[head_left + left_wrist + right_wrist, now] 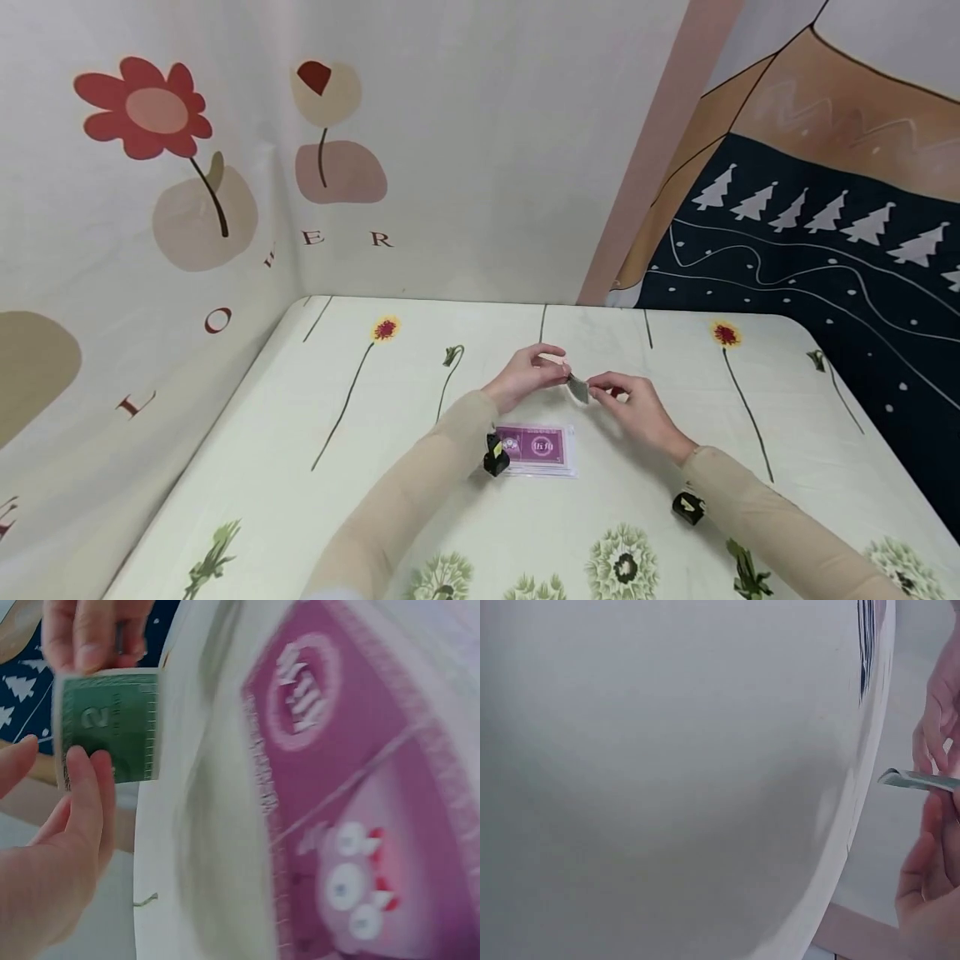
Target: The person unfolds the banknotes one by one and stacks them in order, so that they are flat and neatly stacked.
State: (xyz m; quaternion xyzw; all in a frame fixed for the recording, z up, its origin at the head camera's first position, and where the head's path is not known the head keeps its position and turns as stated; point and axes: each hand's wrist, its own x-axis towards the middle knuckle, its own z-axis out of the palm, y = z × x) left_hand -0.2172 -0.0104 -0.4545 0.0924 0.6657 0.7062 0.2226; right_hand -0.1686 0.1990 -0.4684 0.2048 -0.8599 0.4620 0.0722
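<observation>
Above the table, both hands hold a small green banknote [578,388]. In the left wrist view its face, marked with a 2, is turned to the camera. My left hand [523,382] pinches one end, two fingertips lying over the face and another finger held apart. The right hand [636,408] grips the opposite edge between thumb and fingers. Seen edge-on in the right wrist view, the banknote [911,780] looks thin, with a curled end. Below the left hand, a purple banknote [542,447] lies on the table in a clear sleeve, partly covered by the left wrist.
A pale cloth with printed flowers covers the table [300,533]. Behind it hang a white flower-print curtain [480,183] and, at the right, a dark one with trees [787,250]. Small black cameras [688,507] are strapped to both wrists.
</observation>
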